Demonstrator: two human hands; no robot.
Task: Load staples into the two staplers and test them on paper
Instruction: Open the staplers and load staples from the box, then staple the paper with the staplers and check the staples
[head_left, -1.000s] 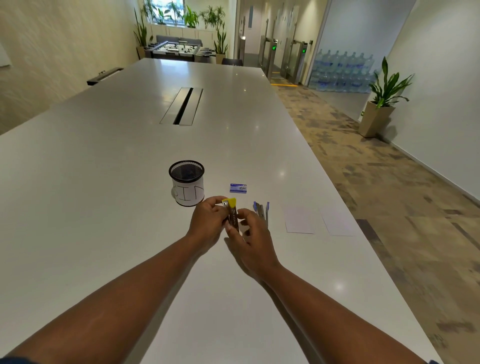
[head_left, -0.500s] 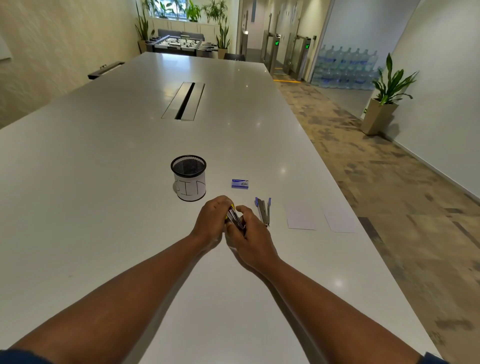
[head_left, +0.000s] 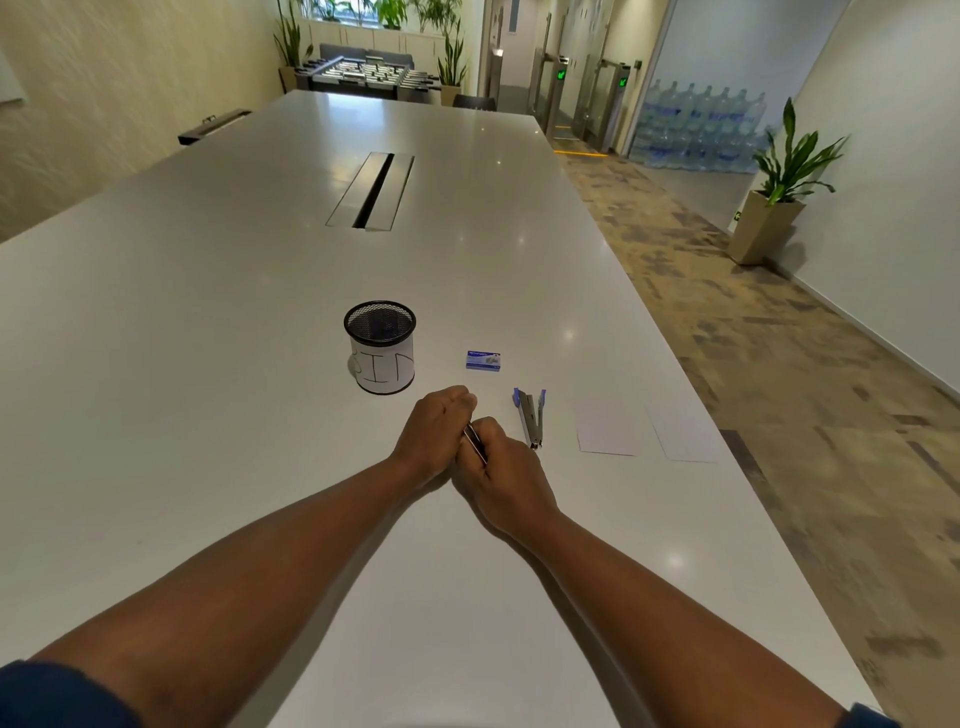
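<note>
Both my hands meet low over the white table (head_left: 208, 364). My left hand (head_left: 434, 434) and my right hand (head_left: 498, 470) are curled around a small stapler (head_left: 474, 443); only a thin metal strip of it shows between them. Its yellow top is hidden. A second stapler (head_left: 531, 417) with blue tips lies spread apart on the table just right of my right hand. A small blue staple box (head_left: 483, 360) lies beyond it. Two white paper sheets (head_left: 605, 428) (head_left: 680, 428) lie flat further right.
A black mesh cup (head_left: 380, 345) wrapped in white paper with handwriting stands left of the staple box. A cable slot (head_left: 374, 189) sits in the table's middle. The table's right edge runs close beside the sheets, with carpeted floor and a potted plant (head_left: 779, 197) beyond.
The stapler stood tilted up with its yellow top showing; my hands have since pressed together around it and lowered, hiding the yellow top. The camera has tilted slightly.
</note>
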